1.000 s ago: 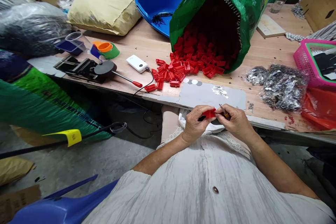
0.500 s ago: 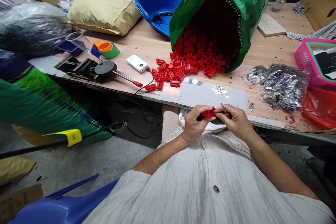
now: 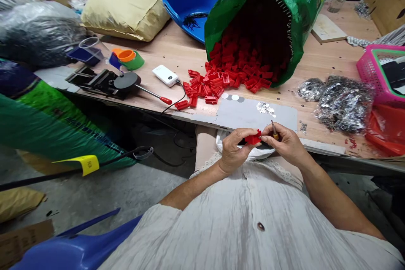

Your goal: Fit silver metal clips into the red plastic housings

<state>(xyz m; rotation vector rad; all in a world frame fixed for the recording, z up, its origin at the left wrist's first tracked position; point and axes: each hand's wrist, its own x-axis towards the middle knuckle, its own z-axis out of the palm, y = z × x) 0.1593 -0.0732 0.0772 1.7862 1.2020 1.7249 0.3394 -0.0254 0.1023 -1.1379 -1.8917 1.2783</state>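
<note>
Just past the table's front edge, above my lap, my left hand (image 3: 236,148) is closed on a red plastic part (image 3: 253,138), pinching it between thumb and fingers. Meeting the part's right end are the thumb and fingertip of my right hand (image 3: 284,141); a tiny shiny bit shows there, too small to name. Tucked in that same hand is a small screwdriver (image 3: 274,131) with a yellowish handle, its thin metal shaft pointing up. Many like red parts (image 3: 211,84) spill from a green sack (image 3: 294,29). Small silvery metal pieces (image 3: 265,108) lie on a grey sheet (image 3: 234,116).
A hand press (image 3: 126,82) with a red-tipped lever and a white power bank (image 3: 165,75) stand on the left. Behind are a blue basin (image 3: 177,0) and a stuffed cream sack (image 3: 126,2). Bagged metal pieces (image 3: 344,103) and a pink basket (image 3: 363,69) lie right.
The screwdriver in my right hand has swung from slanting left to nearly upright. My right fingers have shifted slightly at the red part's end; my left hand keeps its hold.
</note>
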